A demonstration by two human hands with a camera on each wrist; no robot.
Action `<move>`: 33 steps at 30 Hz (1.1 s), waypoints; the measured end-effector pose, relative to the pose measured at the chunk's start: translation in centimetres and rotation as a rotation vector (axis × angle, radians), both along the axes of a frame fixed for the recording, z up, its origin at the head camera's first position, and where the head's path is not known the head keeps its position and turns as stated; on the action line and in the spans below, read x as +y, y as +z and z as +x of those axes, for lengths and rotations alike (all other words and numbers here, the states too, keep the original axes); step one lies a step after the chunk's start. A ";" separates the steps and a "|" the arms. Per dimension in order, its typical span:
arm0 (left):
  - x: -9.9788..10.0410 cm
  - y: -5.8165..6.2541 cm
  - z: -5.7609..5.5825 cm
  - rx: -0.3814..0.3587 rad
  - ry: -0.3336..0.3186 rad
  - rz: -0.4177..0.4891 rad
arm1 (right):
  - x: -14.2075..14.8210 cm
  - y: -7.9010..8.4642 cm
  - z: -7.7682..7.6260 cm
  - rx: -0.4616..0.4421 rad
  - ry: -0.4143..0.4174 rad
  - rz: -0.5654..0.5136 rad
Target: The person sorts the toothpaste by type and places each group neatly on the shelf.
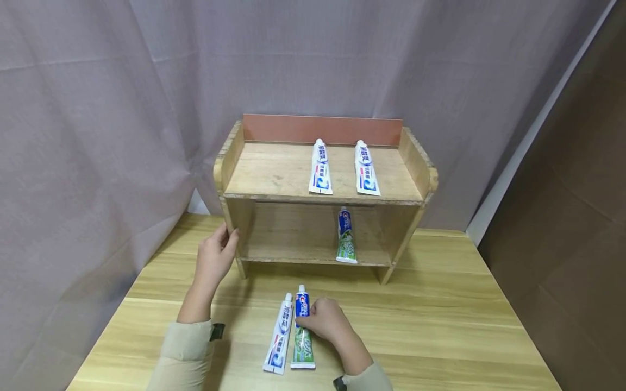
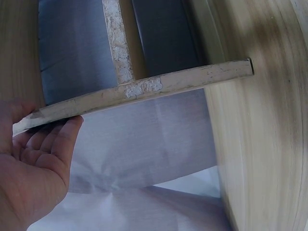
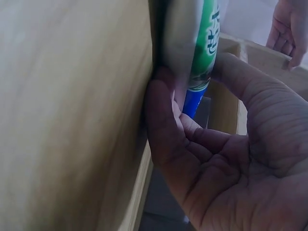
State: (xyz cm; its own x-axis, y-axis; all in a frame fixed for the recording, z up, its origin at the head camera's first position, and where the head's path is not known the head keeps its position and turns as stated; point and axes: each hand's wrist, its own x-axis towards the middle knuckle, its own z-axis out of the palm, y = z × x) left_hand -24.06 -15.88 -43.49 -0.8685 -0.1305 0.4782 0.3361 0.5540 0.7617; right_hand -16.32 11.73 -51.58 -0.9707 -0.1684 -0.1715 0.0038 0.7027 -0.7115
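On the table in front of the shelf, my right hand (image 1: pixel 329 321) pinches a blue-and-green toothpaste tube (image 1: pixel 303 353) by its sides. Thumb and fingers close on that tube in the right wrist view. Just left of it lies a white toothpaste tube (image 1: pixel 279 339), cap pointing away. My left hand (image 1: pixel 215 258) grips the left side panel of the wooden shelf (image 1: pixel 318 200). In the left wrist view, the thumb is on one face of the panel (image 2: pixel 192 77) and the fingers (image 2: pixel 50 144) on the other.
Two white toothpaste tubes, a left one (image 1: pixel 320 168) and a right one (image 1: pixel 365 169), lie on the upper shelf. Another blue-and-green tube (image 1: pixel 346 236) lies on the lower shelf. Grey curtain (image 1: pixel 303 60) hangs behind the wooden table (image 1: pixel 455 326); a brown panel (image 1: pixel 562 179) stands right.
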 end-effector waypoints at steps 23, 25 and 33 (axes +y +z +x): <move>0.1 -0.2 0.1 0.013 -0.012 -0.016 | 1.6 -0.1 0.0 -0.016 0.019 -0.121; 0.1 -0.1 0.1 0.017 -0.005 -0.019 | 1.8 0.0 -0.1 -0.008 0.017 -0.128; 0.0 -0.1 0.0 0.009 0.008 -0.025 | 2.3 0.6 -0.3 -0.013 0.004 -0.155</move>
